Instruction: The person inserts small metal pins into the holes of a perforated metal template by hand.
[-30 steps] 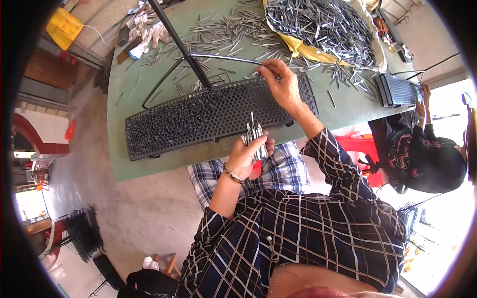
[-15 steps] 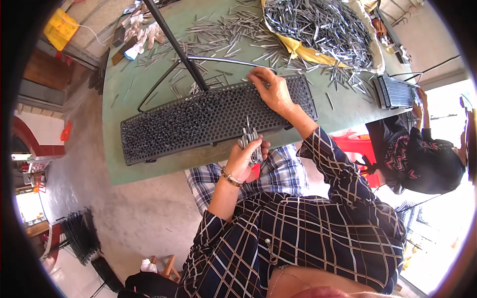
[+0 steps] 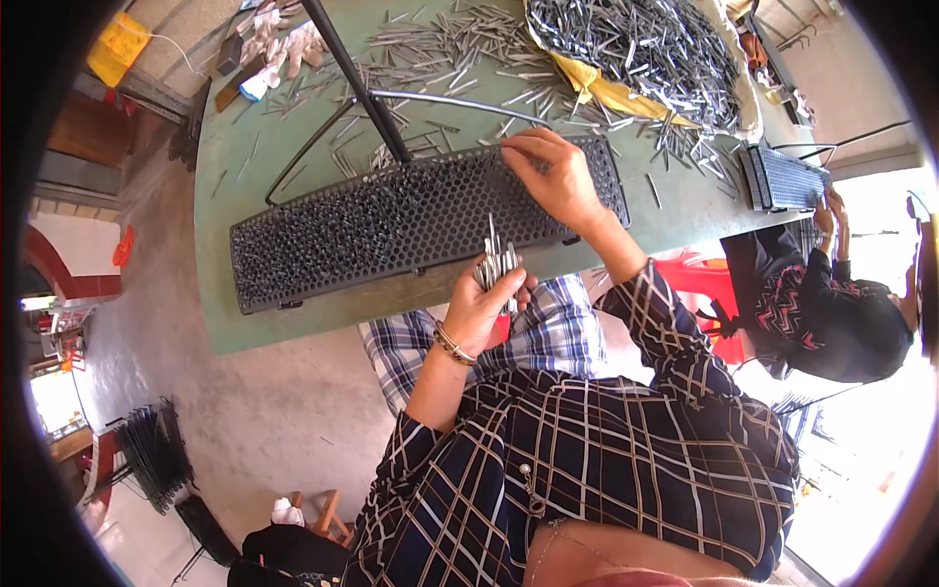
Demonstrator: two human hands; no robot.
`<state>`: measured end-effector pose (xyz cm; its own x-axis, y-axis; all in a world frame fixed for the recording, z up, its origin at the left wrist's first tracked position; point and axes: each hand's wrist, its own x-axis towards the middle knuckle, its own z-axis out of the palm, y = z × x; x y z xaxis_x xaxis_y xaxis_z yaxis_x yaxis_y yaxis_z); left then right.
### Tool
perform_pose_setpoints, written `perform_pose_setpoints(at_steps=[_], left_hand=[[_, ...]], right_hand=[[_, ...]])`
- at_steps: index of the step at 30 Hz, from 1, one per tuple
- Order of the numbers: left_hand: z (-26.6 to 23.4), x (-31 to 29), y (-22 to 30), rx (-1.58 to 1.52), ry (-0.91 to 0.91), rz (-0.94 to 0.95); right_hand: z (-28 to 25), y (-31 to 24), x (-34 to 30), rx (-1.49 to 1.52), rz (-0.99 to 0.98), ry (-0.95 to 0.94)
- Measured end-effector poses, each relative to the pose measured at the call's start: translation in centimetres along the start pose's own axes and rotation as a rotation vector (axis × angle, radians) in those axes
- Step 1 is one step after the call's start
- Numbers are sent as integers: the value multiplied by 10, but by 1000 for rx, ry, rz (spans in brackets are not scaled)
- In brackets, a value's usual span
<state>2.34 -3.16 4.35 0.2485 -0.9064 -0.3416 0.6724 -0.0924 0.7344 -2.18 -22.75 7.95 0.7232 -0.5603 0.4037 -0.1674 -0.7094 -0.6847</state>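
Metal strips (image 3: 498,262), lower ends partly hidden, bunch in the closed left hand (image 3: 477,311). The right hand (image 3: 565,188) arches, fingers bent, over the right half of the black rack (image 3: 452,217); I cannot tell whether it pinches anything. The far heap (image 3: 636,64) is cut off.

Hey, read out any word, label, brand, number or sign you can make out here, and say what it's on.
No readable text anywhere.
Black perforated tray: no legible lettering.
Metal strips in the left hand: too small to tell whether marked.
Yellow sack edge: nothing legible.
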Motion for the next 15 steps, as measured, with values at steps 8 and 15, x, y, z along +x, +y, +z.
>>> perform_pose_setpoints(at_steps=[8, 15], left_hand=[[9, 7, 6, 27, -35, 23], [9, 9, -5, -75, 50, -106]], right_hand=[[-6, -17, -24, 576, 463, -424], [-5, 2, 3, 412, 302, 101]])
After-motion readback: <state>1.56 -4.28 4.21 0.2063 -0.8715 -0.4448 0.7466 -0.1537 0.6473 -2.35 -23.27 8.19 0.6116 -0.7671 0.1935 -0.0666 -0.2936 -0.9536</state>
